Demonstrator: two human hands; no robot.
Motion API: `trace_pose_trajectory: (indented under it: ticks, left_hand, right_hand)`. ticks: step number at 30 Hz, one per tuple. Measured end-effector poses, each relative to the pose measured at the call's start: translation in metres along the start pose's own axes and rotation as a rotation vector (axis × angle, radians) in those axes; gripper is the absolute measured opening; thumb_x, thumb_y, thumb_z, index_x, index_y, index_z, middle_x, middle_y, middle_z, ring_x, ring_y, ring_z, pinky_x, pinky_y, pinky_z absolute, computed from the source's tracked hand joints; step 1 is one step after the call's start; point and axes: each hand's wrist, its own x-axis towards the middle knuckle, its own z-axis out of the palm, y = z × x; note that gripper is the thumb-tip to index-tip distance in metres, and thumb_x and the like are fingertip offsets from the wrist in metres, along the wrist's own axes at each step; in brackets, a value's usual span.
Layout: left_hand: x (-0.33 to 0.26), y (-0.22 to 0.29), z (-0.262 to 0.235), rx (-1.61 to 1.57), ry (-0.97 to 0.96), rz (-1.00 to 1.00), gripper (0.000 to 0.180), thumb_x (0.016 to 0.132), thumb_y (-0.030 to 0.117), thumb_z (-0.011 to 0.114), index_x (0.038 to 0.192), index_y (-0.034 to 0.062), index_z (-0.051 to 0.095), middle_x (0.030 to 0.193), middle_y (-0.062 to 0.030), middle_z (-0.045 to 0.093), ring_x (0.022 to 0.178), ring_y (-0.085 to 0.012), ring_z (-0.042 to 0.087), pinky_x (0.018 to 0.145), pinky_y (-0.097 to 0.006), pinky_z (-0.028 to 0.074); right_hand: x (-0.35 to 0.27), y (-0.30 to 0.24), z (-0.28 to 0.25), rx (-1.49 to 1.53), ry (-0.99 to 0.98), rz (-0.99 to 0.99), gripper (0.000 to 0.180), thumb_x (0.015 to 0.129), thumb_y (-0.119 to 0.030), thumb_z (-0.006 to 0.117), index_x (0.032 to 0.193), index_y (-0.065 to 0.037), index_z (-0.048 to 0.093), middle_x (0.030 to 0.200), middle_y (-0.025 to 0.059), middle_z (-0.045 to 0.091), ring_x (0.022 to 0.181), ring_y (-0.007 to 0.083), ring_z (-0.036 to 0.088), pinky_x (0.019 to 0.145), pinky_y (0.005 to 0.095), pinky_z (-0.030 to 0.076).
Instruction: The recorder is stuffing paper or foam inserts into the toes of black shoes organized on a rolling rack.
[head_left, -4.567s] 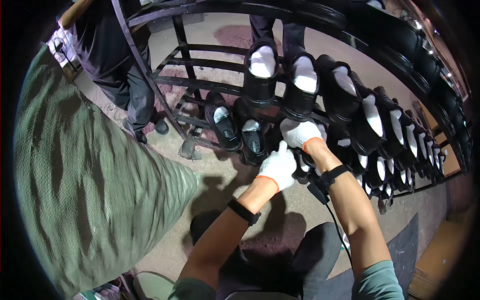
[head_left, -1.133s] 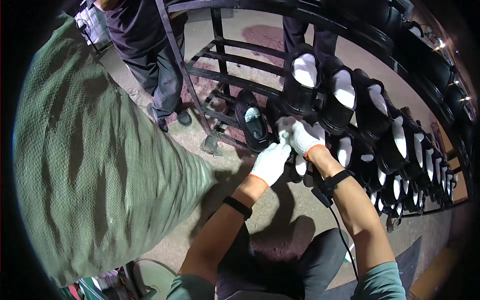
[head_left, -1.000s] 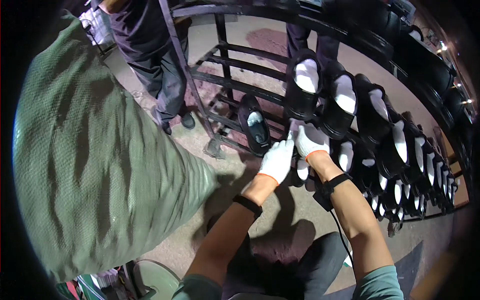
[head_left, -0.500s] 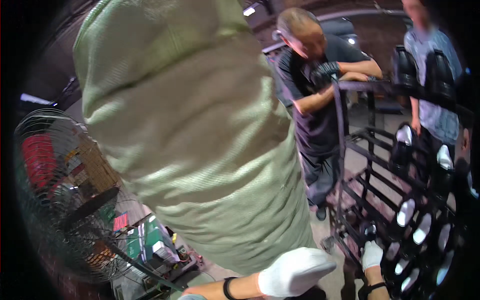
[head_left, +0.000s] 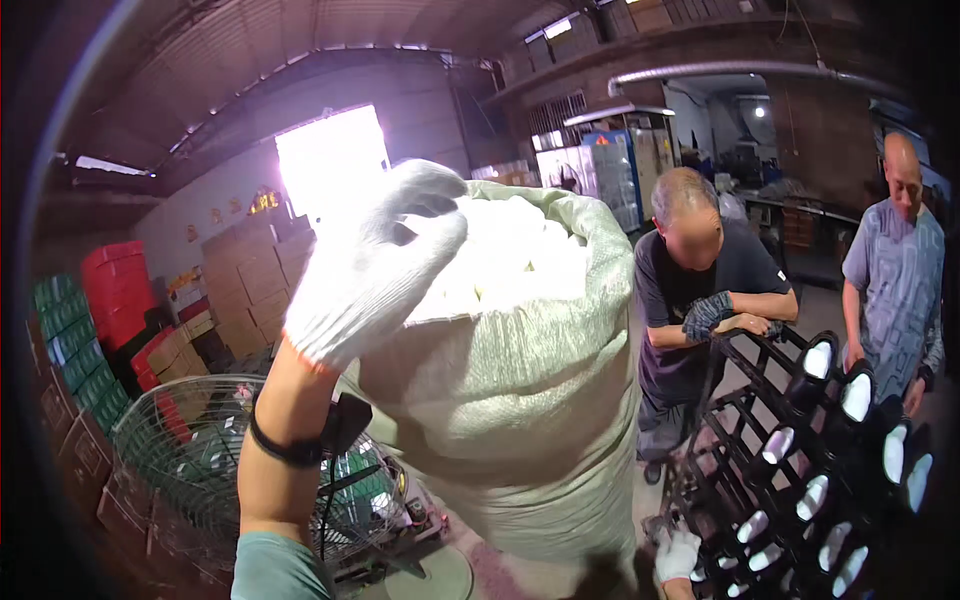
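Note:
My left hand (head_left: pixel 375 265), in a white knit glove with an orange cuff, is raised to the open top of a tall green woven sack (head_left: pixel 520 400). Its fingers curl over the white stuffing pieces (head_left: pixel 510 255) heaped in the sack's mouth; whether they grip any is unclear. A black band and cable sit on that wrist. My right hand (head_left: pixel 680 553), also gloved in white, is low at the bottom edge, beside the foot of a black metal rack (head_left: pixel 740 440). The rack carries black shoes with white stuffing (head_left: pixel 855 395) in them.
Two people stand behind the rack: one in a dark shirt (head_left: pixel 700 300) leaning gloved arms on its top bar, one in a grey patterned shirt (head_left: pixel 895 270). A floor fan (head_left: pixel 190 450) stands left of the sack. Stacked cartons and red and green crates (head_left: pixel 110 320) line the left wall.
The view has swung up from the shoe rack to the sack. My left hand has left the shoes and risen to the sack's mouth. My right hand has stayed low by the rack.

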Motion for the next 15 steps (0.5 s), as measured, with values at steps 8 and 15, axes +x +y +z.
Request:
trace_pose_trajectory:
  ticks: [8,15]
  left_hand:
    - [0.094,-0.148,0.091,0.315,-0.961,-0.125,0.096,0.086,0.057,0.082,0.162,0.0098,0.047,0.154,-0.0286,0.057,0.146,-0.0439,0.054,0.121,-0.053,0.044]
    - [0.131,-0.091,0.163,0.213,-0.608,0.579,0.061,0.083,0.032,0.085,0.135,0.0060,0.065,0.143,-0.0242,0.064,0.128,-0.0438,0.063,0.111,-0.054,0.050]
  right_hand:
    - [0.123,-0.232,-0.221,0.560,-0.170,-0.084,0.036,0.086,-0.007,0.070,0.122,-0.004,0.069,0.109,0.0210,0.069,0.107,0.0455,0.064,0.097,0.0522,0.051]
    - [0.095,-0.250,-0.319,-0.038,-0.404,-0.036,0.019,0.092,-0.015,0.070,0.107,-0.004,0.075,0.094,0.0131,0.074,0.086,0.0284,0.072,0.075,0.0426,0.057]
